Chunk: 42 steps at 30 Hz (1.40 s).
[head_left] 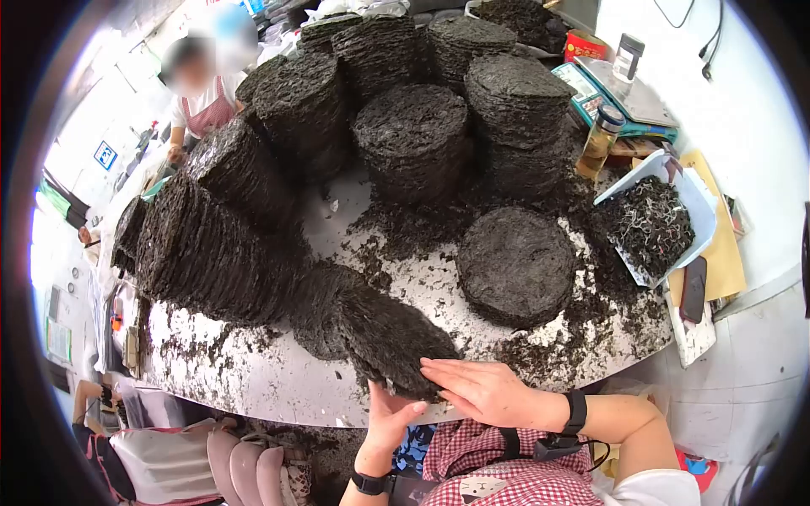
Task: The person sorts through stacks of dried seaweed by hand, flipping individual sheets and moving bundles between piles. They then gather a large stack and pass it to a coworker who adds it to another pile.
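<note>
Dark round cakes of what looks like dried seaweed cover the table. One seaweed cake [392, 337] is tilted up at the near edge, resting against a leaning row of others. My left hand [388, 415] grips its lower edge, thumb apart and the other fingers partly hidden behind it. Across the cake's right edge lie the fingers of my right hand [485, 392], close together; its thumb is hidden. To the right, a low seaweed stack [516, 266] lies flat on the table.
Tall seaweed stacks [411, 143] stand at the back, and a slumped row [202, 244] leans on the left. A blue bin [704, 215] holds dark scraps and pale strands. Nearby are a lidded bottle [599, 143], a scale [633, 97] and a dark phone-like object [693, 289]. Another person [202, 105] is at the far left.
</note>
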Available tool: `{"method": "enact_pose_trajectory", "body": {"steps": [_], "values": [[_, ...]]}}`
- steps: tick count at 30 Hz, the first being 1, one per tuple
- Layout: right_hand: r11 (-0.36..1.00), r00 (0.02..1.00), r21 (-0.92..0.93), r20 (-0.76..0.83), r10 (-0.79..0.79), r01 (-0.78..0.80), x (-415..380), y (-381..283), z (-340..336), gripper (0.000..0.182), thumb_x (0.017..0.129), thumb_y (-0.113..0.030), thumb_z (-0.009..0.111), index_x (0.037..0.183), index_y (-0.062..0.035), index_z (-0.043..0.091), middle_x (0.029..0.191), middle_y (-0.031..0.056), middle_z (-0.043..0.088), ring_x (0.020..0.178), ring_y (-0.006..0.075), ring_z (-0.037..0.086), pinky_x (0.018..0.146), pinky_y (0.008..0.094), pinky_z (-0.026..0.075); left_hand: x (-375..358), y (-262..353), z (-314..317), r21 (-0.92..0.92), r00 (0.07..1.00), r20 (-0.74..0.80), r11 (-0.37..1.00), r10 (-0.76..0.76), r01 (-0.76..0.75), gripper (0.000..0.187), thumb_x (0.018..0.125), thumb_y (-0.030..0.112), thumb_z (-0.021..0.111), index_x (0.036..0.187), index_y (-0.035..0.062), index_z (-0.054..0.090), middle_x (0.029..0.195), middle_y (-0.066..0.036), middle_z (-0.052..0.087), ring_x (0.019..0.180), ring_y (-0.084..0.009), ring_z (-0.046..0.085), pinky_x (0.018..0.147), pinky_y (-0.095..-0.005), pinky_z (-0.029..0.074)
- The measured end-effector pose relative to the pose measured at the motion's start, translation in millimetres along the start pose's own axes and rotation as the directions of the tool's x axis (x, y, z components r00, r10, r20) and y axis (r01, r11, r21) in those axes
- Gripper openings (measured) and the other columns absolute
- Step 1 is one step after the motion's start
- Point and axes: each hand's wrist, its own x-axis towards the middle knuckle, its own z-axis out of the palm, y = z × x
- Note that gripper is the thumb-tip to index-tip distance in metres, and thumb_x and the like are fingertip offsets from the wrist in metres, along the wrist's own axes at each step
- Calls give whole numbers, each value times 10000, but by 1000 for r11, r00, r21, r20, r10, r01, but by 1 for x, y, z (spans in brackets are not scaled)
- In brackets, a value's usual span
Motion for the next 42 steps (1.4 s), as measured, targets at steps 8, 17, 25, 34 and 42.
{"method": "enact_pose_trajectory", "body": {"steps": [8,17,25,34,42], "values": [[991,989,123,-125,74,-59,7,6,-11,385,860,-70,627,1241,-22,597,1121,147,675,880,260,697,731,339,583,15,-7,18,82,994,-90,995,57,-50,818,807,-75,657,1469,81,203,1374,-80,429,1252,-202,430,1052,-364,376],[492,393,764,-336,856,-418,-53,102,-101,306,976,-209,569,1189,9,589,934,7,614,806,77,566,686,254,467,27,28,3,-23,889,-420,978,179,-208,534,936,32,506,1419,138,304,1276,-84,513,1063,-188,571,781,-321,524],[631,443,637,-457,771,-442,-72,131,-107,479,967,-187,581,1383,-37,397,1304,113,472,1177,206,474,990,343,413,101,13,76,-38,997,35,997,-62,63,635,952,121,561,1481,151,212,1445,-112,397,1335,-251,388,1093,-427,341],[283,413,871,-103,905,-402,-48,146,-118,894,893,-350,686,1499,40,157,1506,189,307,1396,258,297,1143,384,220,175,-24,96,0,903,179,918,-390,397,1072,858,371,721,1514,72,-73,1555,-167,141,1418,-265,215,1164,-393,174],[196,350,884,-40,936,-424,-51,145,-123,794,868,-321,714,1482,-60,284,1419,94,439,1291,237,430,1063,415,355,165,-26,108,344,929,200,910,-310,230,1130,867,615,592,1504,11,-119,1577,-246,0,1471,-319,42,1180,-420,133]]}}
